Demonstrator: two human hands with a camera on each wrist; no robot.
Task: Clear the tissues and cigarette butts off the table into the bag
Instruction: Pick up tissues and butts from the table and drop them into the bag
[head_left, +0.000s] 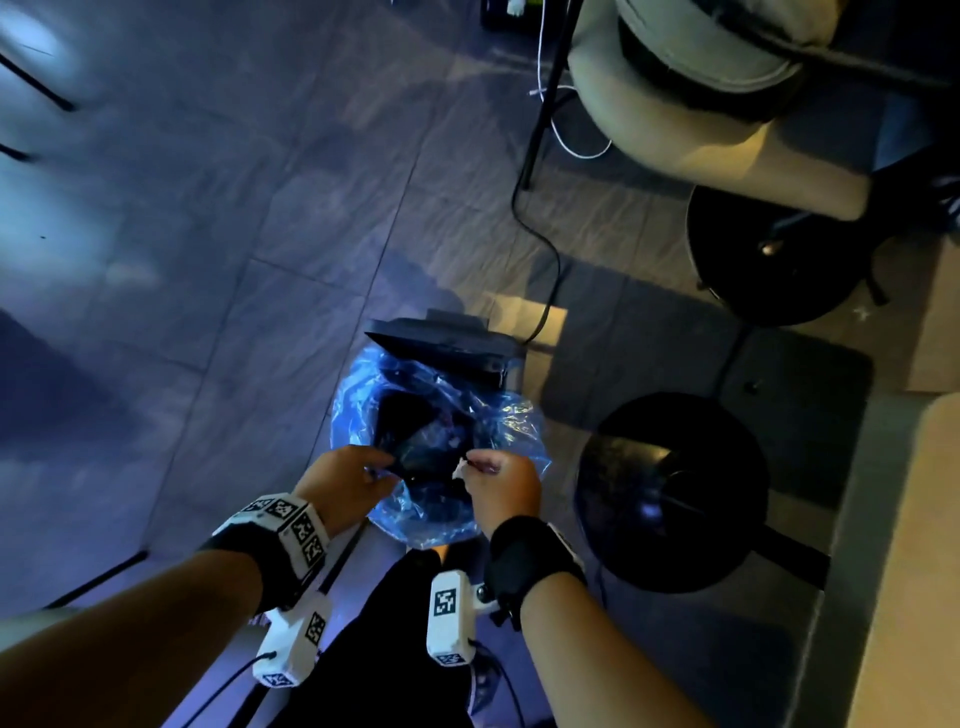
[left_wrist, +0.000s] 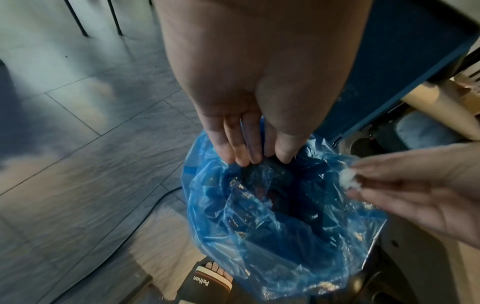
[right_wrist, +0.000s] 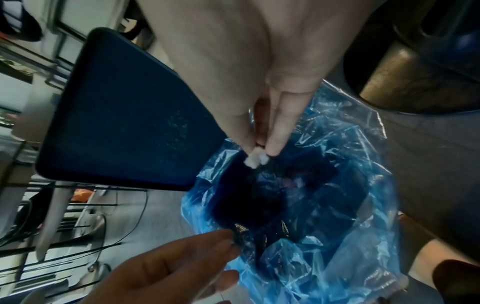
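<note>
Just tissue in right grip

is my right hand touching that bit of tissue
Touching: the right wrist view shows the right hand pinching the tissue at its fingertips, above the bag.

One readable word only: "Pathon", in white letters on the dark strap of a sandal, bottom edge of the left wrist view, beside the blue bag. Black-and-white square code markers on the white wrist units in the head view, patterns without letters or numbers. Nothing legible in the right wrist view.
</note>
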